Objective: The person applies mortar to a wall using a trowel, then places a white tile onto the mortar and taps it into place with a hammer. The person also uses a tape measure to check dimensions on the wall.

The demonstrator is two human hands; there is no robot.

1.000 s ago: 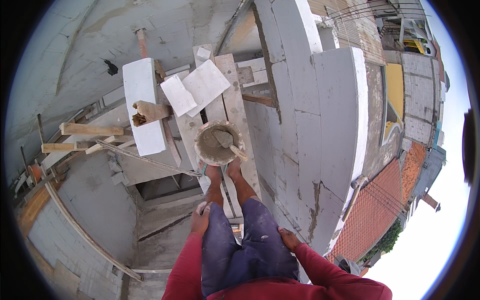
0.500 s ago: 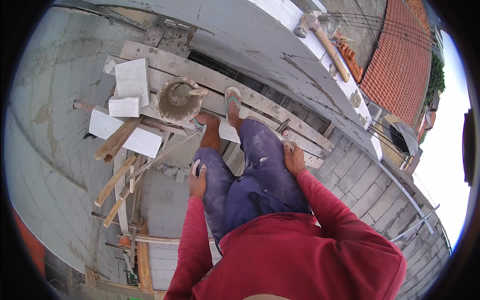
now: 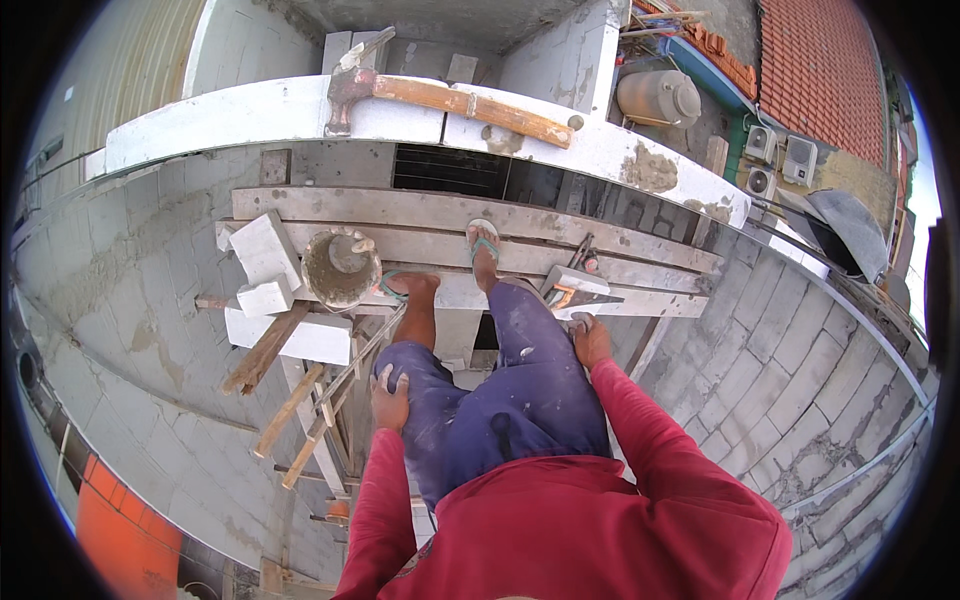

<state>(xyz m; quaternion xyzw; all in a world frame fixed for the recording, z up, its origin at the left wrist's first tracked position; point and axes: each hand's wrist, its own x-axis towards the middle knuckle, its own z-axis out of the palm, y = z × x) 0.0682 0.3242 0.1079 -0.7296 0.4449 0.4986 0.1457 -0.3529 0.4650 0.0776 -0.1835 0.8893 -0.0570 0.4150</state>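
Swung round since the earlier frame, the view sets the hammer (image 3: 440,98) nearly level along the wall top (image 3: 230,115). Left grip (image 3: 390,398), slightly spread, and right grip (image 3: 592,342), spread unclear, rest on purple shorts (image 3: 500,405). Just beyond the right, at the plank platform's (image 3: 380,210) near edge, the saw (image 3: 585,299) lies crosswise, blade rightward.

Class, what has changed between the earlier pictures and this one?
The person turned right, so the bucket now lies left and the hammer ahead. The right hand shifted towards the right knee. Nothing was picked up. Stayed: left hand on the left knee, trowel in the bucket.
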